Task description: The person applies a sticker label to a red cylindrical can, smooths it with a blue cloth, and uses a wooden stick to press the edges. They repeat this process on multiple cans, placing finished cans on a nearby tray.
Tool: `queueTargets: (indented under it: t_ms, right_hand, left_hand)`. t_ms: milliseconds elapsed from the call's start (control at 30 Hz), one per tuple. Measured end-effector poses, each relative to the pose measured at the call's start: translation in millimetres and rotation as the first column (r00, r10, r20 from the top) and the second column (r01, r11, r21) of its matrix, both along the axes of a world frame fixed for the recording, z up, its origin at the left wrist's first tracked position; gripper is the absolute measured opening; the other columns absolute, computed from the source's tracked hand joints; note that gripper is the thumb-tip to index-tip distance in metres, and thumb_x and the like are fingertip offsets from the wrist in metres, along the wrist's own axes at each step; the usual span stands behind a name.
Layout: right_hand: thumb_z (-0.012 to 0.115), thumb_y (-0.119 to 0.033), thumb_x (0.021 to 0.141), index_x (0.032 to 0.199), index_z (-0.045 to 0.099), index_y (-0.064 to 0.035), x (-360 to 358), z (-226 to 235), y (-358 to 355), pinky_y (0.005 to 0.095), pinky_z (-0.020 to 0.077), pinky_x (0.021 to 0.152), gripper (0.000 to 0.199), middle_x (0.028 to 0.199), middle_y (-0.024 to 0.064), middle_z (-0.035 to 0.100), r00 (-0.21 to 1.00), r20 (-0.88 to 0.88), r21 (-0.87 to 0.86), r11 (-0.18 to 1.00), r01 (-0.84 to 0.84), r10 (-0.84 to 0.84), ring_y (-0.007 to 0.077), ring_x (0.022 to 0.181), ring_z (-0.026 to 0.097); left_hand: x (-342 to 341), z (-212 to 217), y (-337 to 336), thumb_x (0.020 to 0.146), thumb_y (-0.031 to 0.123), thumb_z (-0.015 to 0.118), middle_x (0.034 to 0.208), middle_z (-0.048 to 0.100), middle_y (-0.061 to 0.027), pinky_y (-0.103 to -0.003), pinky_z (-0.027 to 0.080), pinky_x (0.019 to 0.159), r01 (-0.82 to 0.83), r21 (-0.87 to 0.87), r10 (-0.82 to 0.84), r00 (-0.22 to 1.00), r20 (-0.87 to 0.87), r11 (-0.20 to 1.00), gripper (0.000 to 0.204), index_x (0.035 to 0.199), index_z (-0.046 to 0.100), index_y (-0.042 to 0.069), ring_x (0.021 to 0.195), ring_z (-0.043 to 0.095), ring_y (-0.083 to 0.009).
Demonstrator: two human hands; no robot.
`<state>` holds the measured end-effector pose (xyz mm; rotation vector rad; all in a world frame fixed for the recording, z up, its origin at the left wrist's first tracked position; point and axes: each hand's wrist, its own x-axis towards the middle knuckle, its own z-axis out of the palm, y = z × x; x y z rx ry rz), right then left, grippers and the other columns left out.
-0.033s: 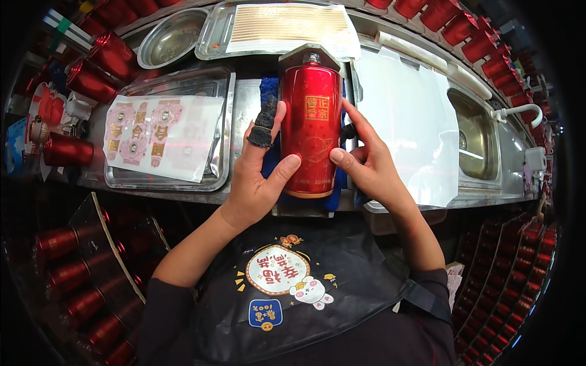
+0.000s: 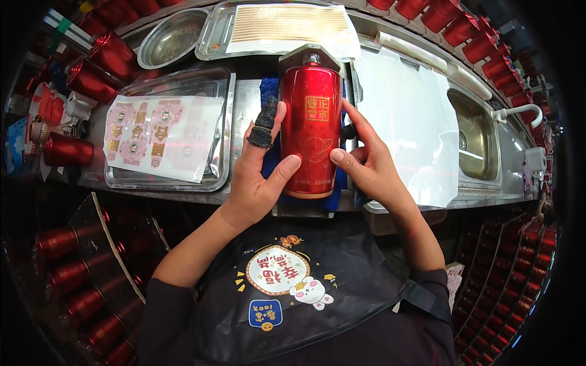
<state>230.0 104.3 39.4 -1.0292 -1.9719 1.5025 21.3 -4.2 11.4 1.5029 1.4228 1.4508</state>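
Note:
A glossy red bottle (image 2: 311,131) lies neck-away on a blue pad (image 2: 269,91) in a metal holder at the counter's front edge. A small gold square label (image 2: 317,108) sits on its upper body. My left hand (image 2: 259,177) grips the bottle's left side, thumb pressed on its lower front; the index finger wears a black fabric cover (image 2: 264,122). My right hand (image 2: 369,168) holds the right side, thumb on the front and fingers reaching up along the edge.
Left of the bottle is a steel tray (image 2: 223,131) with a sticker sheet (image 2: 162,134). Behind lie a tray with a gold-striped sheet (image 2: 287,24) and a steel bowl (image 2: 171,36). A white sheet (image 2: 409,122) and sink (image 2: 479,140) are at right. Red bottles (image 2: 91,76) ring the station.

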Motion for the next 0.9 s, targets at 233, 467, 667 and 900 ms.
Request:
queueTargets:
  t_ms: [233, 467, 667, 900]
  right_hand:
    - [0.075, -0.036, 0.092, 0.160, 0.029, -0.0040, -0.5, -1.0, 1.1, 0.0217, 0.0382, 0.051, 0.088, 0.120, 0.0167, 0.064, 1.000, 0.004, 0.024, 1.000, -0.002, 0.002, 0.0031, 0.056, 0.047]
    - [0.075, -0.035, 0.092, 0.160, 0.029, -0.0037, -0.3, -2.3, 1.7, 0.0215, 0.0380, 0.051, 0.088, 0.118, 0.0171, 0.064, 1.000, -0.001, 0.031, 0.999, -0.011, 0.011, 0.0032, 0.056, 0.047]
    - [0.075, -0.033, 0.092, 0.161, 0.028, -0.0041, -1.0, -1.3, 1.3, 0.0213, 0.0379, 0.051, 0.088, 0.116, 0.0166, 0.065, 1.000, 0.004, 0.024, 1.000, -0.005, 0.005, 0.0029, 0.056, 0.046]
    - [0.073, -0.029, 0.093, 0.157, 0.038, -0.0033, 1.5, -0.5, 4.8, 0.0200, 0.0408, 0.056, 0.077, 0.114, 0.0121, 0.064, 0.999, -0.023, -0.074, 0.997, 0.029, -0.031, 0.0022, 0.062, 0.050]
  left_hand:
    - [0.1, -0.5, 0.4, 0.099, 0.020, 0.067, 0.157, 0.044, -0.0169, -0.041, 0.029, 0.119, -0.002, -0.003, 0.002, 1.000, -0.007, 1.000, 0.069, 0.158, 0.036, 0.004, 0.142, 0.041, -0.0307]
    - [0.2, -0.8, 0.8, 0.099, 0.020, 0.067, 0.156, 0.044, -0.0172, -0.041, 0.030, 0.118, -0.001, -0.002, 0.001, 1.000, -0.010, 1.000, 0.069, 0.158, 0.036, 0.004, 0.142, 0.041, -0.0304]
    - [0.0, -0.5, -0.1, 0.099, 0.020, 0.067, 0.157, 0.044, -0.0166, -0.041, 0.030, 0.118, 0.002, -0.006, -0.002, 1.000, 0.000, 1.000, 0.069, 0.158, 0.036, 0.004, 0.142, 0.041, -0.0299]
    - [0.4, -0.7, 0.4, 0.098, 0.020, 0.067, 0.157, 0.044, -0.0163, -0.042, 0.028, 0.119, 0.002, -0.007, -0.002, 1.000, 0.004, 1.000, 0.070, 0.158, 0.035, 0.004, 0.142, 0.040, -0.0302]
